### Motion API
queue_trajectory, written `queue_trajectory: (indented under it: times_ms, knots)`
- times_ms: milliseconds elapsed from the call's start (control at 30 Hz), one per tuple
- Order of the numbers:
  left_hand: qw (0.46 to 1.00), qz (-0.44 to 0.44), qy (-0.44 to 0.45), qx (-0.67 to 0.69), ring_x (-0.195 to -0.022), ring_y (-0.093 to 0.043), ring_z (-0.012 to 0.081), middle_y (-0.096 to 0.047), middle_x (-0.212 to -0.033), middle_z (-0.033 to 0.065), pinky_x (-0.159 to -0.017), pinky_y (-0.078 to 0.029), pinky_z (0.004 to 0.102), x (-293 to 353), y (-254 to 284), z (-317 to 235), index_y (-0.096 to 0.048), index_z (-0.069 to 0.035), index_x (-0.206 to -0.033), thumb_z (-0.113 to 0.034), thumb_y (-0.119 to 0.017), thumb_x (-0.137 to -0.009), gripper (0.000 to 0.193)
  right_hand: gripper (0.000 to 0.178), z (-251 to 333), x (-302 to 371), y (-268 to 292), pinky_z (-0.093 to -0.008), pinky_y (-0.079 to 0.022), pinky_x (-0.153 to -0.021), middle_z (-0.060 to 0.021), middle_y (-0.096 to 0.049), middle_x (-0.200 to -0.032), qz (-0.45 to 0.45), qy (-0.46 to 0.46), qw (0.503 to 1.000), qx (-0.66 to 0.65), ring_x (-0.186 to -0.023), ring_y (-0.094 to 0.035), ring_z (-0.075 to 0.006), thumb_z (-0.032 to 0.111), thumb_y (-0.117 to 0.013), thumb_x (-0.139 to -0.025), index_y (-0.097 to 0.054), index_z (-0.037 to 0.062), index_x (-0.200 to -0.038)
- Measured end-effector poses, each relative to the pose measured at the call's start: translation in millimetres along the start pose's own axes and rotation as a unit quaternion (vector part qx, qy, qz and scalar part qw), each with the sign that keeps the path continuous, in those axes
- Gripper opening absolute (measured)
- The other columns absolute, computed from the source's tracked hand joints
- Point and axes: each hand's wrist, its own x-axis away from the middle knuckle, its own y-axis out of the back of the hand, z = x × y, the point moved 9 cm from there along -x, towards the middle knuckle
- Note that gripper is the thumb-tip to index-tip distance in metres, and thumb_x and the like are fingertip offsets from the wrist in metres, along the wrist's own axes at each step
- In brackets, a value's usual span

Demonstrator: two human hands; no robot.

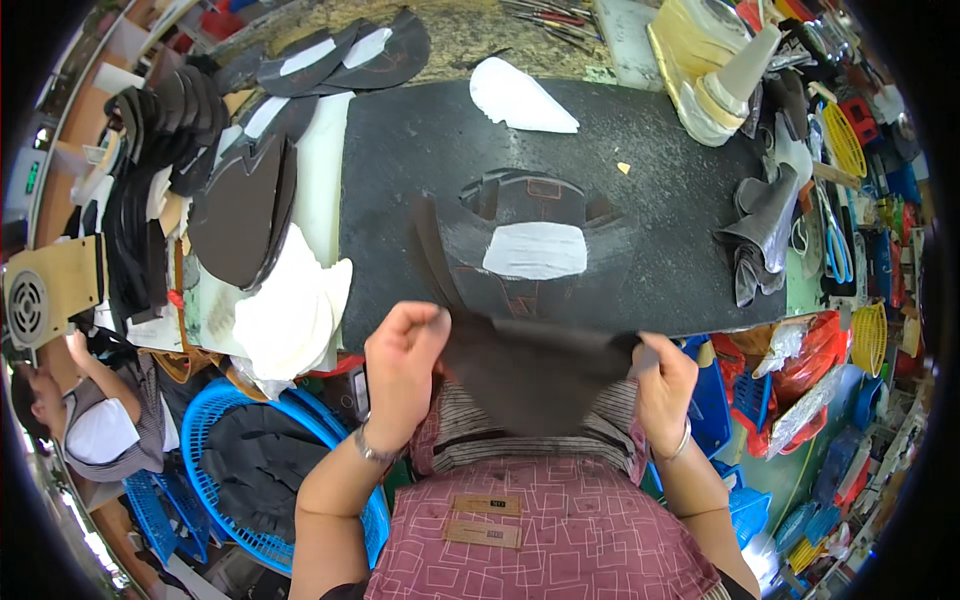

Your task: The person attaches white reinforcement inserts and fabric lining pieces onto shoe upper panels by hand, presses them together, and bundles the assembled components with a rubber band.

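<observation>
Between my hands hangs a dark brown leather-like sheet (545, 385), stretched over my lap at the near edge of the black work mat (650, 240). My left hand (400, 365) pinches its left corner, where a long strip rises toward the mat, smeared by motion. The right corner is pinched in my right hand (665, 385). Just beyond, a dark cut piece with a white patch (536, 250) and thin red outlines lies flat on the mat. A white teardrop-shaped piece (520, 97) rests at the far edge.
Stacked brown pieces (240, 215) and white pieces (290, 305) lie on the left. A yellowed glue container (695, 65), a crumpled grey sheet (765, 230) and blue-handled scissors (837, 245) are on the right. A blue basket (205, 465) holds dark pieces; a co-worker (105, 420) sits left.
</observation>
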Motion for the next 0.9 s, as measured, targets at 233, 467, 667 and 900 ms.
queue_trajectory:
  times_ms: [233, 467, 667, 900]
  knots:
    - [0.997, -0.016, -0.044, -0.063, -0.043, -0.047, 0.0043, -0.055, -0.056, 0.0013, -0.04, -0.039, 0.0175, -51.4, -8.1, -25.9, -0.055, 0.002, -0.078, -0.012, -0.06, -0.085, 0.016, 0.007, -4.5, -40.5, -20.0, -0.0179, -0.038, -0.046, 0.0012, -0.055, -0.06, -0.018, -0.122, 0.978, -0.168, -0.05, -0.048, -0.0028, 0.006, -0.061, -0.082, -0.06, -0.0011, -0.084]
    - [0.976, -0.029, -0.042, -0.212, -0.045, -0.049, 0.0034, -0.057, -0.055, 0.001, -0.041, -0.038, 0.0172, -77.9, -12.4, -31.4, -0.054, -0.001, -0.072, -0.012, -0.066, -0.08, 0.018, 0.011, -25.5, -63.1, -32.2, -0.0184, -0.039, -0.042, 0.0002, -0.055, -0.059, -0.001, -0.15, 0.976, -0.161, -0.047, -0.048, -0.0034, 0.007, -0.061, -0.081, -0.058, -0.0017, -0.088]
    - [0.933, -0.036, -0.079, -0.35, -0.045, -0.05, 0.0069, -0.056, -0.054, 0.0042, -0.042, -0.04, 0.0219, -82.4, -19.3, -38.6, -0.054, -0.002, -0.068, -0.01, -0.068, -0.076, 0.018, 0.01, -25.8, -71.8, -37.6, -0.0196, -0.039, -0.04, 0.0002, -0.053, -0.055, 0.009, -0.2, 0.965, -0.172, -0.046, -0.049, -0.004, 0.008, -0.06, -0.082, -0.056, -0.0003, -0.084]
    - [0.639, 0.132, -0.574, -0.495, -0.065, -0.055, 0.021, -0.06, -0.078, 0.0074, -0.055, -0.046, 0.0295, -5.6, -96.8, -72.5, -0.058, -0.004, -0.09, -0.007, -0.067, -0.07, 0.022, 0.014, -27.7, -74.2, -37.0, -0.0222, -0.04, -0.038, -0.0012, -0.049, -0.049, 0.013, -0.192, 0.975, -0.111, -0.044, -0.05, -0.0056, 0.009, -0.062, -0.08, -0.052, -0.0004, -0.077]
